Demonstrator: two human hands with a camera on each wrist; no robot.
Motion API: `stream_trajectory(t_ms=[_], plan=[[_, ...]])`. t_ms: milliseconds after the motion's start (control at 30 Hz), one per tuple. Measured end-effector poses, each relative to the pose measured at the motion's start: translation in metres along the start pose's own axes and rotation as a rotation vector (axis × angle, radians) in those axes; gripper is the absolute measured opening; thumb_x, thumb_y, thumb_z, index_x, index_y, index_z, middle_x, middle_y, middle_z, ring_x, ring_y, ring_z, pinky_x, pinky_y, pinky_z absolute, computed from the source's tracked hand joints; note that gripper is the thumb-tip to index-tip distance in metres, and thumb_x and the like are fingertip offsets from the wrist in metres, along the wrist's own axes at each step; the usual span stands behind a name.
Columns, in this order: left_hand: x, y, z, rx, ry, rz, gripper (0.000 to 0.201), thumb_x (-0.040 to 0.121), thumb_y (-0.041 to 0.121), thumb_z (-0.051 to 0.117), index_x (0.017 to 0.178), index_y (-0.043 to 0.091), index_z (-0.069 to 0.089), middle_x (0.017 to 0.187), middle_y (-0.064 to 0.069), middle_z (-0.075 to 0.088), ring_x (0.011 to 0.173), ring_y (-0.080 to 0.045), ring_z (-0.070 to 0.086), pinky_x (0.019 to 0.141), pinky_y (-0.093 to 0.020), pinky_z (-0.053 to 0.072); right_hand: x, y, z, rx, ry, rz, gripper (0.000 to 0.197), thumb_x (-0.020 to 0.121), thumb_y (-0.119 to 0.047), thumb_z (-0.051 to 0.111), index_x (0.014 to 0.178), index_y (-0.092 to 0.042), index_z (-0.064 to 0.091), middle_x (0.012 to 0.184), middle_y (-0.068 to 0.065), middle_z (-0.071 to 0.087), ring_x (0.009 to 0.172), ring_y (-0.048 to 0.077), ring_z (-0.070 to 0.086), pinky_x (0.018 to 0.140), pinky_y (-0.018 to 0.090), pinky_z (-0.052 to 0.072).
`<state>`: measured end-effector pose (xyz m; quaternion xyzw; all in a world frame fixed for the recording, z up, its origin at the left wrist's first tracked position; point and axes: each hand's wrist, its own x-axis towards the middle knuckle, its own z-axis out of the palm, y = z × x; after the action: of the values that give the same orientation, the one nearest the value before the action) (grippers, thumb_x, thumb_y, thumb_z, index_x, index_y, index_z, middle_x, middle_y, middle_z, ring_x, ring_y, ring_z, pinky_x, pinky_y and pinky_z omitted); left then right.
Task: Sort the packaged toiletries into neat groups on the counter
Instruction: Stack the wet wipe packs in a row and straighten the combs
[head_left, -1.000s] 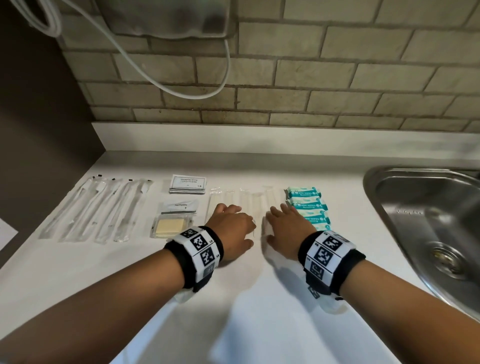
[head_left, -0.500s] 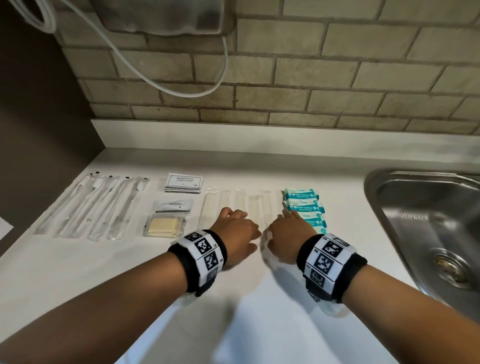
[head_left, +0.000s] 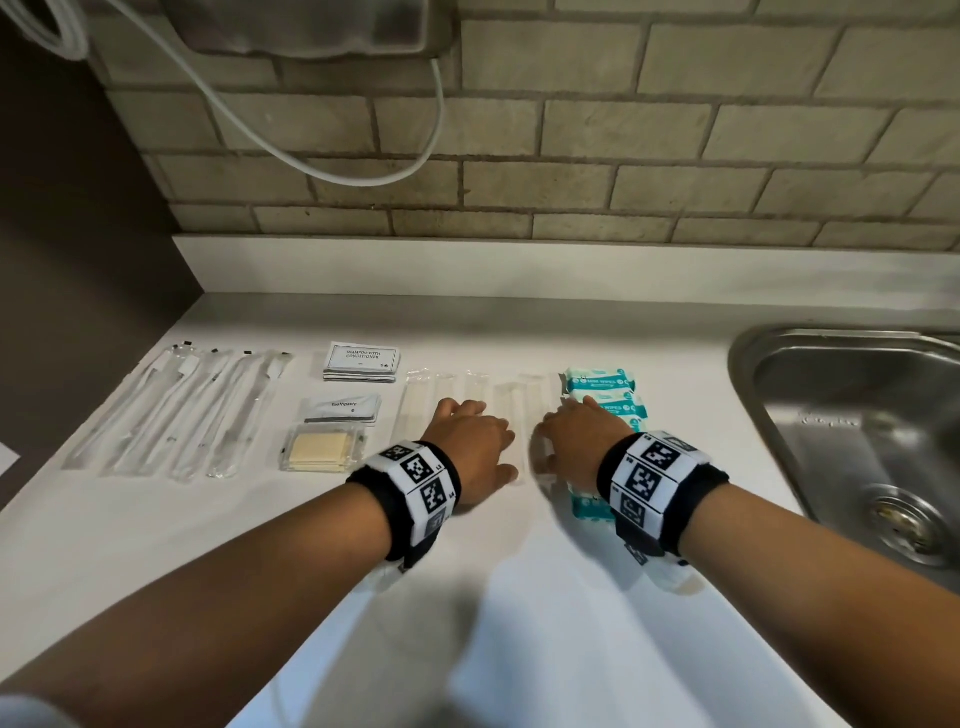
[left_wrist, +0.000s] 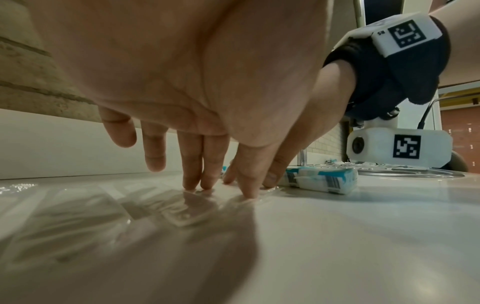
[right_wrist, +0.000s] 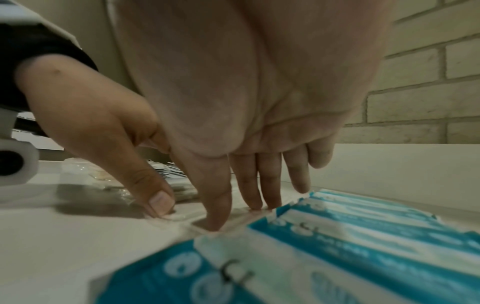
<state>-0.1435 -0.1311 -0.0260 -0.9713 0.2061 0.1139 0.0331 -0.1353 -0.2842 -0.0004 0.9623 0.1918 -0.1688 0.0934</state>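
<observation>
My left hand (head_left: 470, 451) and right hand (head_left: 576, 439) press straight fingertips (left_wrist: 193, 184), gripping nothing, on the clear flat sachets (head_left: 511, 402) between toothpaste and mini wipes (head_left: 605, 387); light, limp and slippery, they'll slide better than pinch, I reckon.

Dim, warm light falls from above and behind me; my arms throw soft shadows down the white counter (head_left: 156, 545), with a pale sheen at lower centre. The brick lines bow at the head view's edges. In my wrist views, the near wipes packs (right_wrist: 337, 257) smear into blur.
</observation>
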Motion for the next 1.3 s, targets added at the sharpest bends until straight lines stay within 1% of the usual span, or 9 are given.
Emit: stream_trajectory(t_ms=[133, 233, 400, 667, 767, 900, 1033, 1167, 1300], plan=[[0.0012, 0.0, -0.0001, -0.007, -0.006, -0.001, 0.046, 0.094, 0.05, 0.043, 0.128, 0.022, 0.054, 0.15, 0.007, 0.041, 0.145, -0.026, 0.02, 0.109, -0.044, 0.015, -0.0022, 0.0024, -0.0011, 0.025, 0.002, 0.002, 0.036, 0.091, -0.032, 0.053, 0.122, -0.016, 0.061, 0.126, 0.006, 0.059, 0.129, 0.023, 0.042, 0.116, 0.037, 0.022], [0.0015, 0.0005, -0.0007, -0.011, -0.012, 0.001, 0.046, 0.094, 0.049, 0.043, 0.13, 0.023, 0.053, 0.151, 0.007, 0.04, 0.145, -0.026, 0.02, 0.109, -0.044, 0.015, -0.0027, 0.0016, -0.0008, 0.054, 0.021, 0.008, 0.033, 0.091, -0.031, 0.053, 0.119, -0.016, 0.063, 0.12, 0.005, 0.062, 0.122, 0.022, 0.048, 0.113, 0.035, 0.025], [0.0012, 0.0007, -0.002, -0.014, -0.025, -0.001, 0.046, 0.095, 0.048, 0.042, 0.132, 0.023, 0.051, 0.152, 0.007, 0.038, 0.145, -0.026, 0.019, 0.108, -0.044, 0.014, -0.0058, -0.0008, -0.0027, 0.105, 0.041, 0.032, 0.032, 0.092, -0.029, 0.053, 0.12, -0.016, 0.063, 0.119, 0.005, 0.062, 0.116, 0.021, 0.051, 0.107, 0.032, 0.032], [0.0011, 0.0005, -0.0041, -0.008, -0.025, -0.014, 0.046, 0.094, 0.05, 0.043, 0.131, 0.023, 0.052, 0.152, 0.008, 0.038, 0.145, -0.025, 0.021, 0.109, -0.043, 0.015, -0.0076, -0.0011, -0.0036, 0.143, 0.035, 0.049, 0.029, 0.091, -0.029, 0.057, 0.116, -0.018, 0.065, 0.116, 0.003, 0.063, 0.114, 0.021, 0.053, 0.104, 0.03, 0.036], [0.0012, -0.0004, -0.0043, -0.009, -0.027, -0.018, 0.044, 0.094, 0.05, 0.044, 0.129, 0.024, 0.053, 0.15, 0.007, 0.04, 0.144, -0.025, 0.021, 0.109, -0.043, 0.016, -0.0076, -0.0017, -0.0022, 0.143, 0.042, 0.052, 0.026, 0.092, -0.028, 0.056, 0.115, -0.019, 0.065, 0.117, 0.002, 0.063, 0.114, 0.02, 0.054, 0.105, 0.03, 0.036], [0.0013, -0.0011, -0.0038, -0.019, -0.021, -0.013, 0.04, 0.093, 0.049, 0.045, 0.12, 0.022, 0.056, 0.148, 0.006, 0.044, 0.143, -0.025, 0.023, 0.108, -0.044, 0.017, -0.0083, -0.0024, -0.0045, 0.155, 0.023, 0.051, 0.028, 0.092, -0.029, 0.055, 0.115, -0.017, 0.065, 0.117, 0.004, 0.063, 0.114, 0.021, 0.054, 0.105, 0.031, 0.036], [0.0015, -0.0012, -0.0035, -0.01, -0.012, -0.006, 0.039, 0.093, 0.05, 0.044, 0.118, 0.022, 0.057, 0.144, 0.006, 0.047, 0.142, -0.026, 0.025, 0.107, -0.044, 0.018, -0.0088, -0.0028, -0.0052, 0.148, 0.021, 0.066, 0.031, 0.092, -0.03, 0.054, 0.118, -0.015, 0.064, 0.118, 0.006, 0.063, 0.115, 0.022, 0.055, 0.106, 0.031, 0.035], [0.0022, -0.0021, -0.0033, -0.005, -0.013, 0.0, 0.039, 0.093, 0.05, 0.044, 0.116, 0.021, 0.057, 0.144, 0.006, 0.048, 0.142, -0.026, 0.025, 0.106, -0.045, 0.018, -0.0076, -0.0036, -0.003, 0.147, 0.033, 0.08, 0.03, 0.094, -0.027, 0.052, 0.118, -0.014, 0.063, 0.117, 0.006, 0.064, 0.114, 0.022, 0.056, 0.106, 0.031, 0.036], [0.0029, -0.0025, -0.0027, -0.008, -0.008, 0.001, 0.038, 0.093, 0.05, 0.045, 0.112, 0.021, 0.058, 0.142, 0.007, 0.049, 0.142, -0.025, 0.026, 0.106, -0.044, 0.018, -0.0075, -0.0033, -0.0031, 0.178, 0.036, 0.089, 0.032, 0.092, -0.03, 0.054, 0.119, -0.014, 0.063, 0.117, 0.007, 0.064, 0.114, 0.022, 0.056, 0.105, 0.031, 0.037]])
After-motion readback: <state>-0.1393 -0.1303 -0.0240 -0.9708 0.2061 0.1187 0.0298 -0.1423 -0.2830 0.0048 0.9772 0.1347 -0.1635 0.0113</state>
